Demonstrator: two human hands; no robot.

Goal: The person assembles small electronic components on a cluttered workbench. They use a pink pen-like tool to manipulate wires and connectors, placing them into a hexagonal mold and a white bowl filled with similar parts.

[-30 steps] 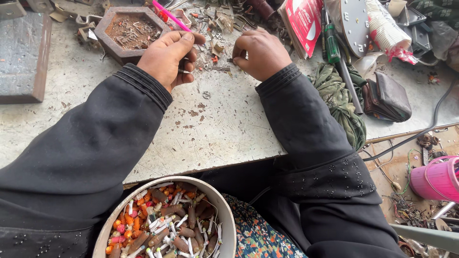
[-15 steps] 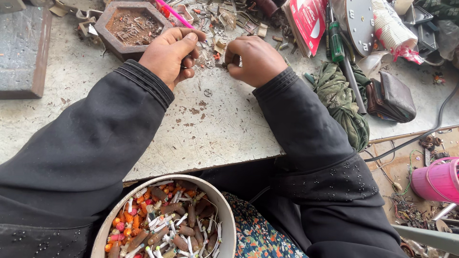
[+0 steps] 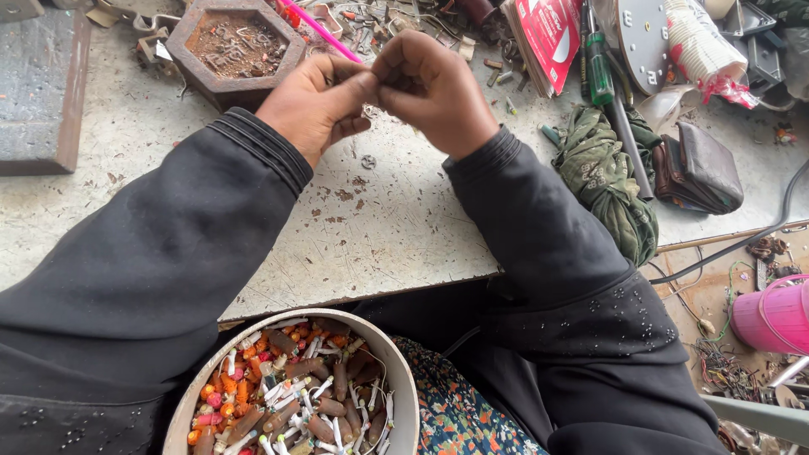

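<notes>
Worn, chipped white table (image 3: 396,227), cluttered along its far edge. Both hands meet above it, fingertips pressed together. Left hand (image 3: 316,105) and right hand (image 3: 434,88) pinch something small between thumbs and forefingers; too tiny and hidden to identify. Pinch point sits just in front of a hexagonal tray (image 3: 236,50) of rusty bits, with a pink stick (image 3: 316,25) running behind the left hand's knuckles. Scattered metal scraps (image 3: 379,21) lie just beyond. To the right: green cloth bundle (image 3: 611,181), brown wallet (image 3: 699,168), green-handled screwdriver (image 3: 598,67). Near the lap, well apart from the hands, a round white bowl (image 3: 404,396) holds brown, white and orange small parts
</notes>
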